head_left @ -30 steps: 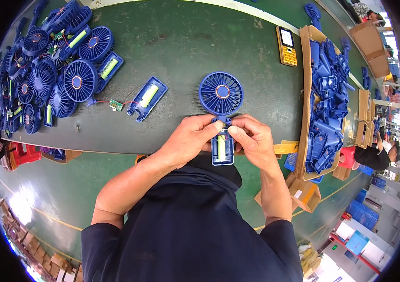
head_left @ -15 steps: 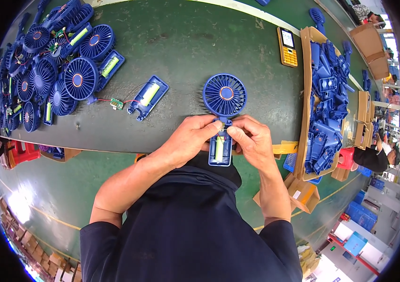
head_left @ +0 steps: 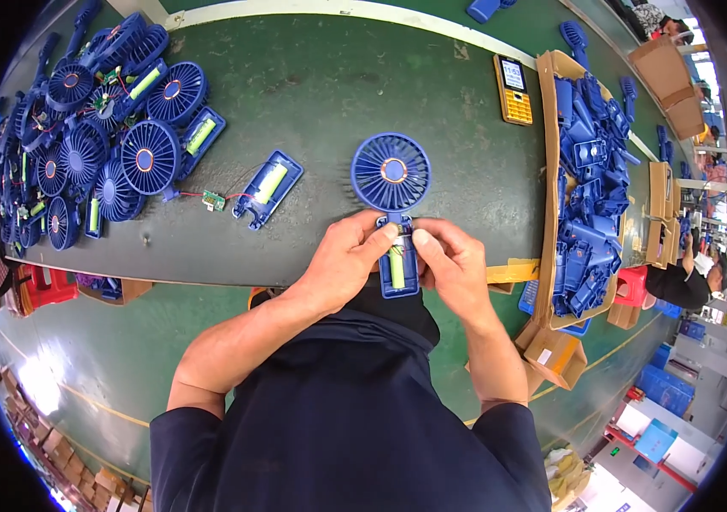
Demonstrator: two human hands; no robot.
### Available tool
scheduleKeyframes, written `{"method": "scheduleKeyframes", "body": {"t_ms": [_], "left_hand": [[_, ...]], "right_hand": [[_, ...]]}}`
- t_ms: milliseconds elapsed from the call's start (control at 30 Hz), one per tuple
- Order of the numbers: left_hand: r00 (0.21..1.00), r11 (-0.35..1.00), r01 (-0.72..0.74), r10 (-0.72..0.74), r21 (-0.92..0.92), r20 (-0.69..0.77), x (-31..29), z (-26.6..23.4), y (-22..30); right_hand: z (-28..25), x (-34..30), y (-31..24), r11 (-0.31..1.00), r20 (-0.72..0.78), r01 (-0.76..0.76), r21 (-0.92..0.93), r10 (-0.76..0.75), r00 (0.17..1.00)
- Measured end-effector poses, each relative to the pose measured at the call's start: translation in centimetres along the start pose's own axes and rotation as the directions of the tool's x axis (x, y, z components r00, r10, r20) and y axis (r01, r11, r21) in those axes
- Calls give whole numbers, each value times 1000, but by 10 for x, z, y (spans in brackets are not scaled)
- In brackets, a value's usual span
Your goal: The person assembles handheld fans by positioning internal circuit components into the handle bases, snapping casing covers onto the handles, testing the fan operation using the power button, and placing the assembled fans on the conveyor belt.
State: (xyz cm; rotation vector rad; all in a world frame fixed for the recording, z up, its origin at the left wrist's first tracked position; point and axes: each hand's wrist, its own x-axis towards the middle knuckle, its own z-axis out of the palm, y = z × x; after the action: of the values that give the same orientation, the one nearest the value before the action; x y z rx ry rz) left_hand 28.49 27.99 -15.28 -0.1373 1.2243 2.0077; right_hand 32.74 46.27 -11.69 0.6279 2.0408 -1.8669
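Note:
A blue hand fan [head_left: 391, 175] with a round grille head lies at the near edge of the dark green table [head_left: 338, 94]. Its open handle half [head_left: 399, 271] shows a yellow-green battery cell. My left hand [head_left: 344, 260] grips the handle from the left, thumb and fingers at its top. My right hand [head_left: 455, 264] pinches the handle from the right side. Both hands hold the same fan, with its head pointing away from me.
A heap of blue fan heads with batteries and wires [head_left: 81, 145] fills the table's left. A loose handle half with battery and small circuit board [head_left: 268, 188] lies in the middle. A cardboard box of blue handle covers [head_left: 589, 188] stands right. A yellow phone [head_left: 514, 90] lies behind.
The fan shifted slightly up the table away from me, and my fingers moved closer around the top of its handle.

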Motion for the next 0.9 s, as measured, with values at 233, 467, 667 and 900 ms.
{"method": "scheduleKeyframes", "body": {"t_ms": [233,467,667,900], "left_hand": [[987,977,-161,161,136,10,2,-7,-10],[996,982,-92,92,163,7,-1,-7,-8],[989,988,-147,147,37,7,-2,-9,-17],[989,987,-142,145,-76,34,-5,-7,-13]], "right_hand": [[34,-10,7,412,6,646,-643,-841,542],[37,-3,17,466,-72,630,-621,-835,546],[43,-5,13,725,-239,535,-434,-665,708],[44,0,9,931,-226,350,-99,-364,904]]}}
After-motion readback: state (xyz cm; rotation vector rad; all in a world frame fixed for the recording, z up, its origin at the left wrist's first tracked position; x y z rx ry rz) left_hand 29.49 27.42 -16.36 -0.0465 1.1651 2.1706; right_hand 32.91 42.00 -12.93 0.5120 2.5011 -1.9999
